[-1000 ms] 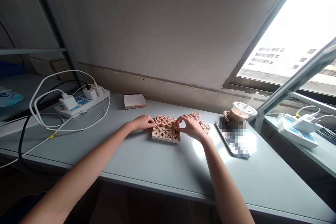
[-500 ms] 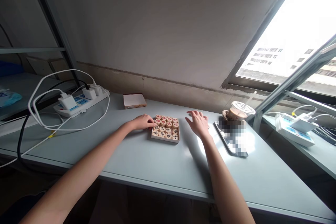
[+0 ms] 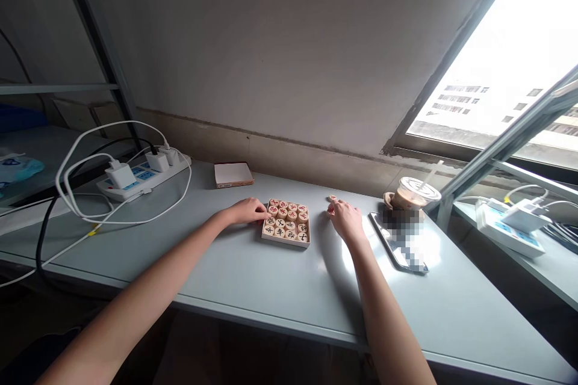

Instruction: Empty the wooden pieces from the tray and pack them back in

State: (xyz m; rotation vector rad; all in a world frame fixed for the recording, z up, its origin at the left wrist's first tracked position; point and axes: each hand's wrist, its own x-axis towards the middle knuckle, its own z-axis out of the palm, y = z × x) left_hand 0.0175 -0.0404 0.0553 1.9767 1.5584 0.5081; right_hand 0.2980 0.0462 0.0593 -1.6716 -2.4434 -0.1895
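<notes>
The phone (image 3: 399,246) lies on the counter (image 3: 244,277), right of centre. In the middle of the frame, the box (image 3: 286,242) holds rows of pieces (image 3: 291,225), black-marked in front, red-marked behind. The left hand (image 3: 246,210) has its grip closed on the box's left side. The right hand (image 3: 347,219) covers a loose piece (image 3: 331,212); I cannot tell whether its grip has it. Another piece (image 3: 333,198) lies just beyond. Farther back stand the cup (image 3: 409,197), right, and the lid (image 3: 233,174), left of centre.
</notes>
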